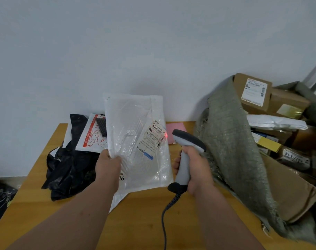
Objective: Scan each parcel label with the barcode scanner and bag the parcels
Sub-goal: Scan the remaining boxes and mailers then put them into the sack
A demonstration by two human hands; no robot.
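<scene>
Above the wooden table (198,213), right in the middle of the view, the left hand (108,165) pinches a white bubble mailer (135,138) by its lower left corner, thumb on the front, fingers tucked behind. It's tipped up off the table so the shipping label (152,139) faces the scanner, and that looks deliberate: a limp padded bag needs lifting to present its barcode flat. The right hand (195,170) has its fingers wrapped round the grey handle of the barcode scanner (186,150), head aimed left at the label, coiled cable (168,206) trailing down toward the near edge. And there's the red dot (165,135), landing on the label's right side, just by the barcode strip. I'd call this the scan itself, mid-beam; whether it has registered, nothing here tells.

Behind the mailer, a black plastic bag (67,170) lies crumpled on the left of the table with a white and red printed pouch (92,136) on top of it, probably parcels waiting their turn. A pink sheet (175,130) peeks out beyond the scanner head. Over on the right, a grey-green woven sack (234,145) stands open, brown boxes (272,100) and flat packets stacked inside, so that's likely where this mailer goes once the read is good.
</scene>
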